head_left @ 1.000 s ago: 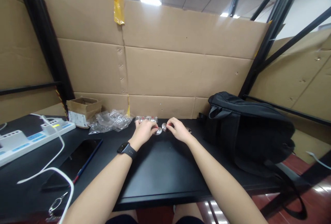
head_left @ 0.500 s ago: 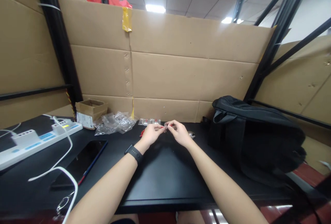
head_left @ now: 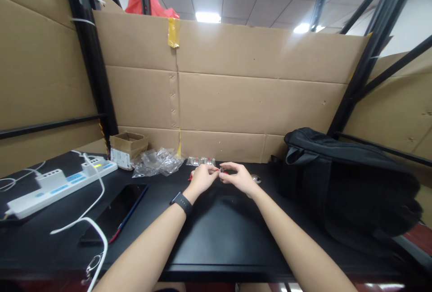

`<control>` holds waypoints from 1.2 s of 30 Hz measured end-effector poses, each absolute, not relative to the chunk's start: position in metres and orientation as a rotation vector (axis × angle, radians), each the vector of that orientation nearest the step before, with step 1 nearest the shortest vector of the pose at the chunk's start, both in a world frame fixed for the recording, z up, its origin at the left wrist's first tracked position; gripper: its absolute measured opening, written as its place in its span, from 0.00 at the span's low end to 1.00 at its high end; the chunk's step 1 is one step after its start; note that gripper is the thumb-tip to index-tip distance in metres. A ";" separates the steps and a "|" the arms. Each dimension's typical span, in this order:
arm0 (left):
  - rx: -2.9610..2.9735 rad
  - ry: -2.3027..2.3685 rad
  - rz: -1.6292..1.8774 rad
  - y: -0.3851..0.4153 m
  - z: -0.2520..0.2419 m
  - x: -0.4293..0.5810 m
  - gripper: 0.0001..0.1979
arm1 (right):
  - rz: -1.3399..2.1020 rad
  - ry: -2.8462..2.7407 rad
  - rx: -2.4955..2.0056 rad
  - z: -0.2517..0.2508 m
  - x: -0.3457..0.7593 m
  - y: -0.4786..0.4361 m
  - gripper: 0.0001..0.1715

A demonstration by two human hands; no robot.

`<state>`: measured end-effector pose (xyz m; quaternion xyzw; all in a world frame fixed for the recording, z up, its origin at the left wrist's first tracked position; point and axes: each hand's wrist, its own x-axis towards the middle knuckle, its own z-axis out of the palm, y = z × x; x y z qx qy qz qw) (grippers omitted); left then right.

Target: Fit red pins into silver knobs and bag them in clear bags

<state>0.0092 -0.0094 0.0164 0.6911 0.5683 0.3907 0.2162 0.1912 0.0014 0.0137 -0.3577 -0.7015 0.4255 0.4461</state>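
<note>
My left hand (head_left: 203, 178), with a dark watch on its wrist, is closed in a pinch on what looks like a thin red cord (head_left: 190, 177), part of which shows past the hand's left side. Fingertip to fingertip with it, my right hand (head_left: 240, 178) pinches a small shiny piece (head_left: 222, 170); its exact kind is too small to make out. Both hands are held just above the black table (head_left: 222, 238). A round shiny metal item (head_left: 256, 178) lies right of my right hand. Behind the left hand lie small clear packets (head_left: 200, 161) with red and silvery contents.
Crumpled clear plastic bags (head_left: 160, 162) and an open cardboard box (head_left: 128, 147) are at the back left. Nearer are a white power strip (head_left: 60, 188), a white cable (head_left: 97, 231), a phone (head_left: 116, 213) and a key ring (head_left: 93, 262). A black backpack (head_left: 351, 184) fills the right side.
The view has shifted slightly, so everything appears a little further right and lower. My right hand's fingers have spread wider around the small piece; the left hand keeps its pinch.
</note>
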 end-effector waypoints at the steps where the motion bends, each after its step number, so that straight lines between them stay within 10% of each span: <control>1: 1.991 1.549 1.051 -0.010 0.018 0.008 0.11 | 1.016 -1.764 -0.890 0.013 0.191 0.001 0.29; 16: 1.807 2.553 0.465 0.012 0.000 -0.076 0.27 | 0.705 -1.824 -0.987 0.005 0.211 0.020 0.23; 25: 1.915 2.621 1.013 -0.002 0.026 -0.089 0.17 | 0.650 -1.846 -0.975 0.007 0.213 0.022 0.22; 30: 2.059 2.043 1.464 -0.001 0.047 -0.089 0.16 | 0.632 -1.842 -1.000 0.011 0.219 0.026 0.24; 36: 2.168 1.293 1.031 0.003 0.030 -0.042 0.18 | 0.482 -1.822 -1.059 0.021 0.233 0.026 0.26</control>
